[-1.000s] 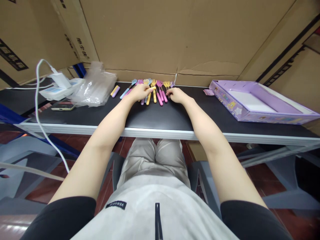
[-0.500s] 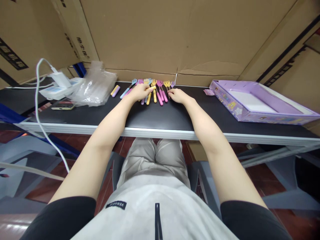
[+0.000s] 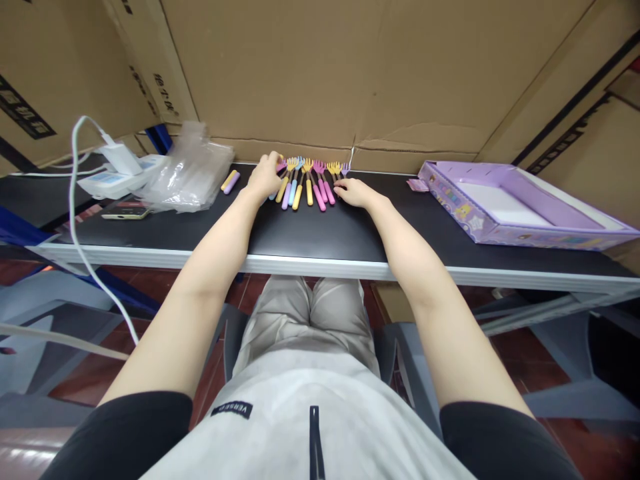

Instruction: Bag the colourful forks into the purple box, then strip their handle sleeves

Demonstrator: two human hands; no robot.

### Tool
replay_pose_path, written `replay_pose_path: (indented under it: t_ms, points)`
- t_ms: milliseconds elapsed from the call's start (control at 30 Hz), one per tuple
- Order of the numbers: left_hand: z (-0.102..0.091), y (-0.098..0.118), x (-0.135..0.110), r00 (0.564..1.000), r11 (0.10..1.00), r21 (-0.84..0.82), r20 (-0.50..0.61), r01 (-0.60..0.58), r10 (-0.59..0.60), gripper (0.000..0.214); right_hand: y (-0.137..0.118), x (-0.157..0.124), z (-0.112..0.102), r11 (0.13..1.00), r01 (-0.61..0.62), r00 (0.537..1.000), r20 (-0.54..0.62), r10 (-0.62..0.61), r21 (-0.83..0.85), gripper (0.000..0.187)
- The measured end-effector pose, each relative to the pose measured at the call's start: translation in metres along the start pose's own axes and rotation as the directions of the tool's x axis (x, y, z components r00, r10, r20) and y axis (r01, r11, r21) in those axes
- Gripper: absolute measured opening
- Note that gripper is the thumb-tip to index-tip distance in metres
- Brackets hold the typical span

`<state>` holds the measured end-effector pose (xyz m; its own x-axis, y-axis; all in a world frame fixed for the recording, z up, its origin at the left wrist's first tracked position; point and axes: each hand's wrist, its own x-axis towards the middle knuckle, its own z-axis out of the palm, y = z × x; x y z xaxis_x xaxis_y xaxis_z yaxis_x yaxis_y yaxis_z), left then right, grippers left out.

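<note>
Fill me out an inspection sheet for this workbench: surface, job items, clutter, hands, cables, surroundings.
Surface: black tabletop with a pale metal front edge.
Job items: fork-like tools fanned in a row, handles yellow, purple, blue and pink; a yellow and a purple stick lie apart, to the left.
Clutter: clear plastic bags and a phone left; purple tray box and small pink packet right.
Hands: left hand at the row's left end, right hand at its right end; grips unclear.
Cables: white cable loops from a charger past the table's front edge.
Surroundings: cardboard panels behind; reddish floor.
</note>
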<state>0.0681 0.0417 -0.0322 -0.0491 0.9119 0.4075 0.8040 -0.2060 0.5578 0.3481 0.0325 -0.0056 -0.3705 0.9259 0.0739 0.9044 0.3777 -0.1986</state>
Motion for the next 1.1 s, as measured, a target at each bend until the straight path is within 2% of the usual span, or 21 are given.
replay_pose_path:
  t_ms: [100,200,300,567,667,833,1100]
  points:
    - [-0.017,0.001,-0.006,0.984,0.979,0.107,-0.036,0.176,-0.173,0.062,0.0,-0.001,-0.001,1.0,-0.002,1.0,0.001,0.002,0.018,0.052]
    - [-0.031,0.003,-0.012,0.932,0.903,0.23,-0.097,0.362,-0.349,0.068,0.0,-0.002,-0.002,1.0,-0.002,1.0,0.002,0.002,0.026,0.052]
    - [-0.035,-0.003,-0.012,0.886,0.837,0.29,-0.137,0.464,-0.444,0.067,0.002,-0.002,-0.002,0.999,0.003,1.0,-0.003,-0.003,0.032,0.051]
    - [-0.028,-0.027,-0.006,0.866,0.791,0.37,-0.084,0.487,-0.493,0.073,0.001,-0.003,-0.002,0.999,-0.006,1.0,-0.006,0.007,0.039,0.051]
    - [-0.025,-0.031,-0.006,0.862,0.785,0.372,-0.102,0.495,-0.496,0.073,-0.002,-0.005,-0.003,0.999,-0.012,1.0,-0.002,0.012,0.047,0.051]
    - [-0.022,-0.036,-0.002,0.858,0.778,0.368,-0.147,0.509,-0.492,0.073,-0.003,-0.007,-0.004,0.999,-0.011,1.0,-0.002,0.011,0.039,0.051]
    - [-0.025,-0.032,-0.004,0.847,0.776,0.349,-0.129,0.525,-0.515,0.073,-0.003,-0.007,-0.004,0.999,-0.016,1.0,-0.005,0.016,0.039,0.05]
